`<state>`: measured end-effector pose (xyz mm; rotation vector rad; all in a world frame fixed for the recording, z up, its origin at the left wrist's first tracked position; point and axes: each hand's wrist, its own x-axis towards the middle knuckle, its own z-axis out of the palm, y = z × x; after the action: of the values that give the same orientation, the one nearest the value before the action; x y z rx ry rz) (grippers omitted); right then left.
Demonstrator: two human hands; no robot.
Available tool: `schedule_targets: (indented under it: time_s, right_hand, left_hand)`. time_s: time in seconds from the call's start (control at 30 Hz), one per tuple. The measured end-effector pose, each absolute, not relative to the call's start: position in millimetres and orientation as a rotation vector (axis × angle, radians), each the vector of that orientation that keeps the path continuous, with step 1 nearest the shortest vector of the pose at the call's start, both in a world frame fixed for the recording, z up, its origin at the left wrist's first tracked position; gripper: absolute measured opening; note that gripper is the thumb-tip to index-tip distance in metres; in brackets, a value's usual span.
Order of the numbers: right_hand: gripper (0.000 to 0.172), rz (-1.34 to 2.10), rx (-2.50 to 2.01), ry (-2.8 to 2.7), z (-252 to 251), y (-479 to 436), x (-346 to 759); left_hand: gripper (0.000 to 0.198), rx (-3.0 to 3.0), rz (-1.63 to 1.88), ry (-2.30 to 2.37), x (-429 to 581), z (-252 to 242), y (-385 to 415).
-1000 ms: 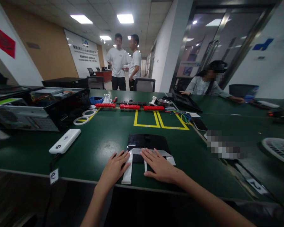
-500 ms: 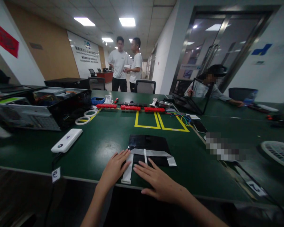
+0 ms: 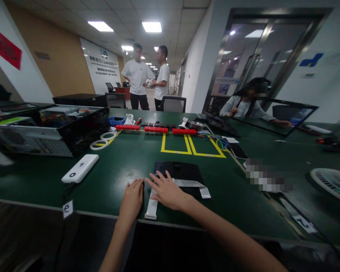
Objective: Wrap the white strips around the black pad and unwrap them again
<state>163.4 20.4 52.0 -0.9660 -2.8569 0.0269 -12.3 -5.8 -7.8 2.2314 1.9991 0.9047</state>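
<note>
A flat black panel [image 3: 188, 170] lies on the green table in front of me. A whitish-grey flat ribbon cable [image 3: 188, 183] runs across it, folded at the corners. One end with a connector hangs toward the table's front edge. My right hand [image 3: 168, 192] is spread over the cable's left fold, fingers apart, hiding that corner. Just left of the cable, my left hand [image 3: 132, 197] rests on the table, its fingers stretched out close together and holding nothing visible.
A white power bank [image 3: 81, 169] with a black cable lies left. Beyond it are an open computer case [image 3: 53, 132] and white tape rings [image 3: 99, 145]. Red strips [image 3: 155, 129] and yellow tape outlines [image 3: 177, 152] lie ahead. A person [image 3: 243, 104] at right handles a black frame [image 3: 289, 133].
My right hand has moved left and forward onto the cable's left fold. My left hand has slid left, off the cable. The person at right has tilted the black frame over to the right.
</note>
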Motion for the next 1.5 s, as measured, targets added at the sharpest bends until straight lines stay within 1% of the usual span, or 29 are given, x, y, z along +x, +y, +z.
schedule_targets:
  time_s: [0.1, 0.43, 0.63, 0.73, 0.9, 1.1, 1.23, 1.37, 1.5]
  right_hand:
    - [0.064, 0.119, -1.081, -2.925, 41.5, 35.0, 175.7]
    - [0.067, 0.414, -1.091, -2.927, 45.2, 55.6, 253.7]
    - [0.071, 0.476, -1.289, -2.771, 43.2, 72.8, 328.7]
    - [0.067, 0.440, -1.403, -2.678, 38.5, 79.4, 361.7]
    - [0.050, 0.483, -1.473, -2.533, 32.2, 84.4, 395.9]
    - [0.038, 0.244, -1.410, -2.376, 28.6, 86.6, 409.7]
    - [0.036, 0.051, -1.435, -2.245, 47.5, 86.7, 419.9]
    - [0.038, -0.341, -1.755, -1.946, 82.4, 83.5, 441.5]
    - [0.040, -0.526, -1.989, -1.624, 97.9, 81.8, 471.3]
  left_hand:
    - [0.035, 2.242, 0.898, 2.015, -11.6, -6.4, -5.9]
    - [0.032, 2.259, 0.863, 2.047, -10.7, -5.8, -5.9]
    - [0.032, 2.278, 0.854, 2.051, -10.1, -6.0, -6.3]
    - [0.032, 2.278, 0.847, 2.046, -9.9, -6.5, -6.2]
    - [0.032, 2.294, 0.846, 2.042, -10.0, -6.8, -5.5]
    - [0.032, 2.297, 0.857, 2.046, -10.0, -5.8, -6.0]
    - [0.032, 2.300, 0.843, 2.047, -9.5, -5.1, -6.5]
    - [0.032, 2.298, 0.832, 2.060, -8.9, -4.6, -6.7]
    - [0.031, 2.305, 0.842, 2.064, -8.7, -4.0, -7.1]
